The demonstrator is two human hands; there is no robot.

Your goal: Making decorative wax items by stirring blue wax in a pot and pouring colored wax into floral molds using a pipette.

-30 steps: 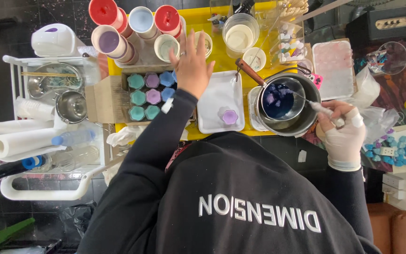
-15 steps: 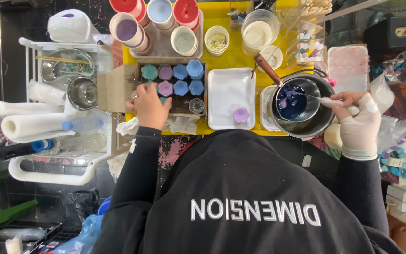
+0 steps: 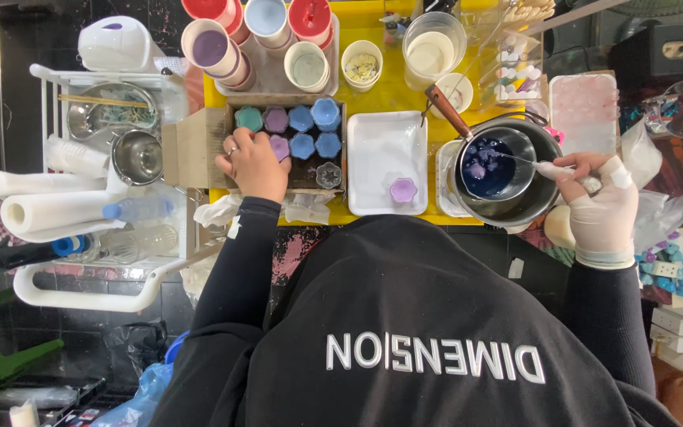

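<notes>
Left grip curls over moulds; gloved right pinches stirrer.

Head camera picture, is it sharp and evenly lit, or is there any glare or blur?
Head view: sharp over the yellow table, both hands crisp, the left hand and the gloved right hand; bright even light there, dim dark floor at the left edge; slight glare on the steel bowl.

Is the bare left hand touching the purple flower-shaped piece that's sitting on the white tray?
Apart. In the head view the left hand rests over the box of hexagonal pieces, while the purple flower-shaped piece sits on the white tray, clear space between them.
</notes>
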